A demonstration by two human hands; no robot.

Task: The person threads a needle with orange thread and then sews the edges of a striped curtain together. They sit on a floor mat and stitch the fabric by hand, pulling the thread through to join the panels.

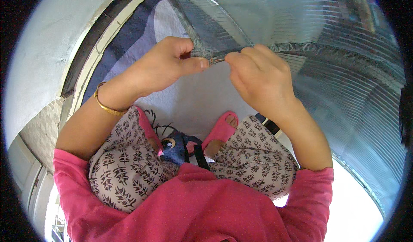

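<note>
A sheer grey mesh net (292,19) spreads in front of me, edged by a dark fabric border (309,48). My left hand (161,64) pinches the bunched corner of this border between thumb and fingers. My right hand (263,74) is closed just to the right of that corner. From its fingertips a thin, light-coloured strand or needle (219,59) reaches to the border by my left thumb; which of the two it is I cannot tell. The fingertips of my right hand are partly hidden behind its knuckles.
Below my hands lies a pale cloth (196,109) with a dark blue area at left. A dark blue item with a printed eye (169,143) and black straps sits between my pink slippers (222,127). A white curved wall or panel (55,42) bounds the left.
</note>
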